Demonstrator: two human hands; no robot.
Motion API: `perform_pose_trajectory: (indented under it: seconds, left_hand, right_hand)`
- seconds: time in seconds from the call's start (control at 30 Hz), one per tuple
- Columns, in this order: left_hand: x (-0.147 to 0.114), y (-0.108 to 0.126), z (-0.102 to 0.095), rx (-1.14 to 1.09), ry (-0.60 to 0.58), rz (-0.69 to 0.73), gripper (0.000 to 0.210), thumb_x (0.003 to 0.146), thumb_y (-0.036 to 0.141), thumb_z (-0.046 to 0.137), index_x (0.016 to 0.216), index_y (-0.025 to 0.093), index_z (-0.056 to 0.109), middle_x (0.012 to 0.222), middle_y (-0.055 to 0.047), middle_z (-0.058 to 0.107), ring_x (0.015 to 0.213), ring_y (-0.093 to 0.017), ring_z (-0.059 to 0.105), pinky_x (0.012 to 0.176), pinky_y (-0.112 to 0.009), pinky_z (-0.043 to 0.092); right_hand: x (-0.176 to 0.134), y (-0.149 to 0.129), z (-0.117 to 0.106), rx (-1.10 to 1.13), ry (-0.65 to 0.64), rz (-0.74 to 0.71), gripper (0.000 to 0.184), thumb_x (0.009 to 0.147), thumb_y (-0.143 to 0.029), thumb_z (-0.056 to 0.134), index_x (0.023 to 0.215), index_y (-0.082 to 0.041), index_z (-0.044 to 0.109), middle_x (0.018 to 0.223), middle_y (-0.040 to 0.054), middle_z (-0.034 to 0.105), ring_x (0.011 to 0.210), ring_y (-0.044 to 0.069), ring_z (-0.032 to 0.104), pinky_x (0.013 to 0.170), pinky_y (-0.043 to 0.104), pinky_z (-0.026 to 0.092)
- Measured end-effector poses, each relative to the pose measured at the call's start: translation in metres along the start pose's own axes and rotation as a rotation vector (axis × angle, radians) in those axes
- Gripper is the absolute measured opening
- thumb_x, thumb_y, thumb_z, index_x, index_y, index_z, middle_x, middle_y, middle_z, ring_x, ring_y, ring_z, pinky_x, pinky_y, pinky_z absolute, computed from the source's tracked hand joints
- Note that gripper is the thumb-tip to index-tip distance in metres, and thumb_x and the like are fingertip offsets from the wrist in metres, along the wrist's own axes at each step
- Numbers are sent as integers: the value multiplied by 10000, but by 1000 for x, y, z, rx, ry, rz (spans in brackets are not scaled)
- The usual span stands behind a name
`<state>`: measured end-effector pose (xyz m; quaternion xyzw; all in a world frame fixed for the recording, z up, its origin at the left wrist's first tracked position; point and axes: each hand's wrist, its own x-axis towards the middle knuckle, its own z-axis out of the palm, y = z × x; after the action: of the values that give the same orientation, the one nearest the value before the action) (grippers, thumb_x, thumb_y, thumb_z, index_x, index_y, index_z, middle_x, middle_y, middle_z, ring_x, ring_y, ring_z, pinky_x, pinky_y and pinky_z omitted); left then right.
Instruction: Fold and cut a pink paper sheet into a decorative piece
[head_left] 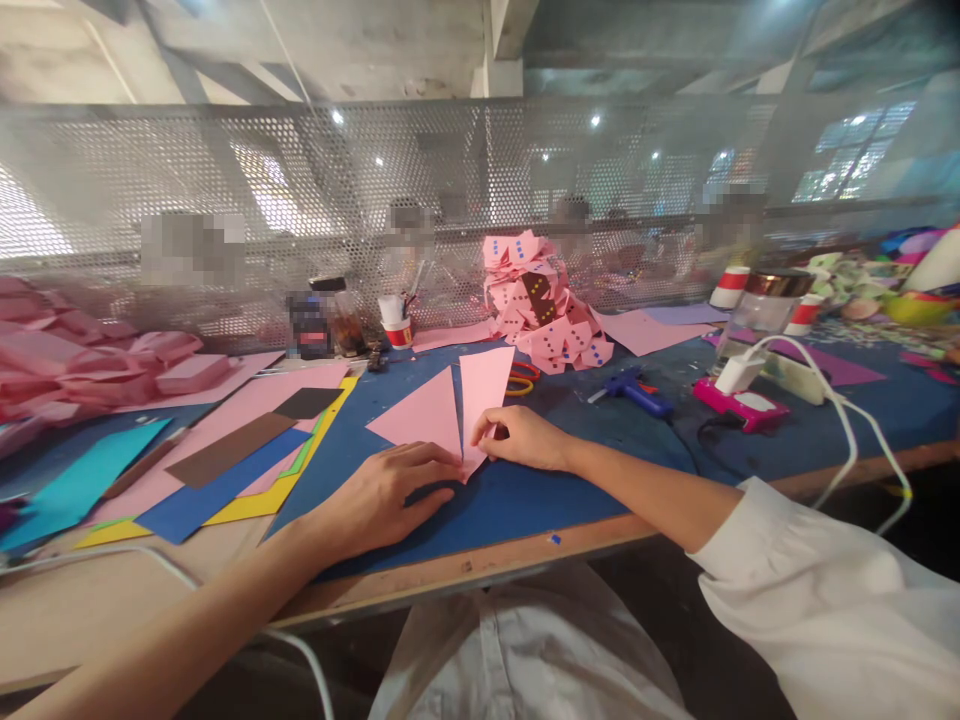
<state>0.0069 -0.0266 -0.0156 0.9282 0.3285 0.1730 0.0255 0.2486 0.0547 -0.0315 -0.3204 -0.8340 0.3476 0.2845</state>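
Note:
A piece of pink paper (pixel 420 412) lies on the blue mat, split by a narrow gap from a pink flap (pixel 484 385) that stands up at its right. The two meet at a point near the front. My left hand (pixel 390 490) rests palm down, fingers stretched out, its fingertips on the lower edge of the pink paper. With curled fingers, my right hand (pixel 517 438) pinches the lower right edge of the flap. Just behind that hand lie scissors with orange and yellow handles (pixel 523 378), partly hidden by the paper.
Coloured paper strips (pixel 232 450) lie at the left beside a heap of pink paper pieces (pixel 112 360). A dotted pink paper stack (pixel 536 300) stands behind. To the right are a blue glue gun (pixel 637 392), a pink power strip (pixel 739 403) and a looping white cable (pixel 844 400).

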Motion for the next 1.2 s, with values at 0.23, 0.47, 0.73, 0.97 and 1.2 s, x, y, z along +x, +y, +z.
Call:
perform_pose_trajectory:
  seconds: [0.23, 0.47, 0.73, 0.97, 1.2]
  left_hand:
    - [0, -1, 1, -10, 0, 0, 258, 1022, 251, 511, 1220, 275, 674, 1274, -48, 667, 1151, -183, 649, 1000, -309, 518]
    - [0, 0, 0, -5, -1, 0, 259, 1023, 260, 507, 1221, 270, 674, 1269, -54, 668, 1143, -186, 654, 989, -312, 528]
    - [0, 0, 0, -16, -10, 8, 265, 1019, 257, 515, 1232, 277, 670, 1287, -59, 660, 1163, -196, 651, 992, -319, 533]
    - [0, 1, -2, -2, -13, -4, 246, 1014, 264, 526, 1203, 281, 683, 1274, -51, 663, 1141, -192, 662, 987, -306, 535]
    - [1, 1, -1, 8, 21, 22, 254, 1014, 263, 519, 1199, 274, 693, 1254, -63, 674, 1120, -191, 674, 967, -301, 553]
  right_hand:
    - [0, 0, 0, -7, 2, 1, 136, 830, -141, 623, 914, -174, 725, 666, -23, 690, 666, 125, 673, 694, 228, 471]
    - [-1, 0, -1, 1, -2, -8, 134, 831, -137, 620, 910, -177, 721, 672, -23, 687, 668, 127, 676, 687, 227, 472]
    - [-1, 0, 0, 15, -6, -18, 110, 859, -191, 647, 941, -177, 720, 700, -24, 688, 690, 124, 661, 706, 226, 463]
    - [1, 1, 1, -19, -1, -24, 131, 839, -170, 653, 939, -176, 738, 780, -8, 718, 721, 119, 636, 709, 219, 445]
    - [2, 3, 0, 2, -20, -22, 142, 823, -145, 641, 925, -169, 737, 777, -7, 718, 679, 114, 612, 687, 218, 439]
